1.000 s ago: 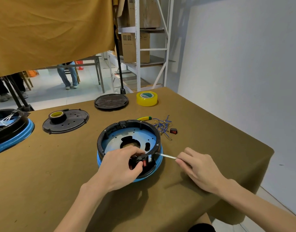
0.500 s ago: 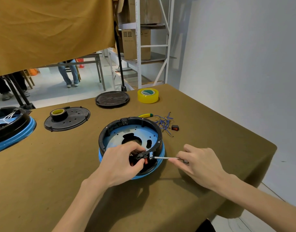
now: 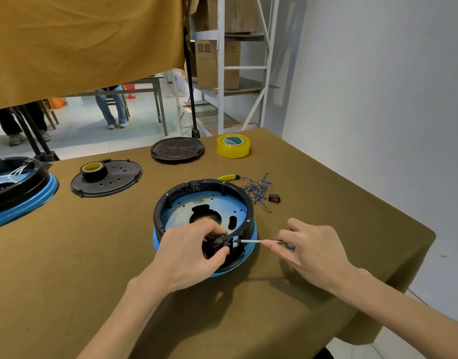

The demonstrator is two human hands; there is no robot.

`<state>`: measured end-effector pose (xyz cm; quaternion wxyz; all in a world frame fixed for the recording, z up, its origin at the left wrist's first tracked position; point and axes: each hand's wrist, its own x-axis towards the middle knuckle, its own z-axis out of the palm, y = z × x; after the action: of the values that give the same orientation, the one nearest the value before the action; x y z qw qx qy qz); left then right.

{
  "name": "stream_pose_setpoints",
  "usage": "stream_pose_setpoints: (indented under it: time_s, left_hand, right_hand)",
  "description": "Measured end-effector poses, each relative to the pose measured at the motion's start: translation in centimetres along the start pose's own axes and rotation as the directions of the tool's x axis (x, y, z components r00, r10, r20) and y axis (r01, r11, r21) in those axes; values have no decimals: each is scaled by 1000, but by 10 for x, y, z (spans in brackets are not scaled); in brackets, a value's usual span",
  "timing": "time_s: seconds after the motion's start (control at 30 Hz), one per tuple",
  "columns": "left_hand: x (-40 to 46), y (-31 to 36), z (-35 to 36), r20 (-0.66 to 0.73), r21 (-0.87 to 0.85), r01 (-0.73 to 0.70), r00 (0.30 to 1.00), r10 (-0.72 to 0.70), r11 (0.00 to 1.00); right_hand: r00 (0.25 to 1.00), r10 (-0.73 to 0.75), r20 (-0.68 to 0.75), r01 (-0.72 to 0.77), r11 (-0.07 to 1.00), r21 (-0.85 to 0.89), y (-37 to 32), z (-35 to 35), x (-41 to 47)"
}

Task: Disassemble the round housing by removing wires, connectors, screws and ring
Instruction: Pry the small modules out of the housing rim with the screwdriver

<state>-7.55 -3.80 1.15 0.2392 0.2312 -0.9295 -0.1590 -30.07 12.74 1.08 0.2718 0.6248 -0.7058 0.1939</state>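
Housing (image 3: pixel 204 203), round, black-walled with a blue base band, sits near the middle of the table (image 3: pixel 93 294), open side up; inside lies a blue plate (image 3: pixel 178 212) pierced by a central cutout and small holes. Left hand (image 3: pixel 189 251) curls over the near rim, thumb and fingers pinching a black connector block (image 3: pixel 222 243) set in the wall; what lies beneath the palm is hidden. Right hand (image 3: pixel 310 251) grips a screwdriver (image 3: pixel 259 241), its handle mostly covered by the fingers, the shaft level and the tip at a white opening just beside the block; whether the tip touches a screw cannot be told. Behind the housing, on the cloth, lie a tangle of blue wires (image 3: pixel 256 189), a small black-and-red switch (image 3: pixel 274 198) and a yellow-green tool (image 3: pixel 226 176) partly hidden by the rim. Farther back: a black perforated cover (image 3: pixel 119 177) carrying a roll of dark tape (image 3: pixel 93 170), a ribbed black disc (image 3: pixel 177 149) and a yellow tape roll (image 3: pixel 233 145). At the left edge a second housing (image 3: pixel 18 190) is cut off by the frame, with pale wires inside.
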Motion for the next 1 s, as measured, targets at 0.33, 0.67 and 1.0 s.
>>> stream_pose_setpoints:
  time_s: [0.33, 0.67, 1.0]
  left_hand:
    - [-4, 7, -2, -17, 10, 27, 999, -27, 1000]
    - [-2, 4, -4, 32, 21, -11, 999, 10, 1000]
    - [2, -4, -5, 61, 33, -18, 998, 16, 999]
  right_hand:
    - [997, -73, 11, 73, 997, -17, 5, 8, 9]
    - [999, 4, 50, 4, 987, -163, -14, 3, 15]
    - [999, 2, -37, -8, 989, -148, -15, 38, 38]
